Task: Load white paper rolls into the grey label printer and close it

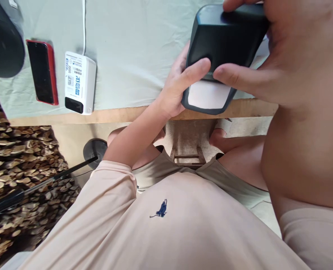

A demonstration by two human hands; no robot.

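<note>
A dark box-shaped device [225, 41] with a white panel [208, 95] on its near end is held over the table's front edge. My left hand [177, 88] grips its left side, thumb laid across the near face. My right hand [284, 52] wraps over its top and right side, thumb pressed on the near face just above the white panel. Both hands are closed on the device. Its far end is hidden behind my right hand.
A pale green cloth [132, 45] covers the wooden table [112, 116]. On it at left lie a red-cased phone [42, 71], a white power bank [80, 82] with a white cable [83, 22], and a black object [1, 41] at the corner.
</note>
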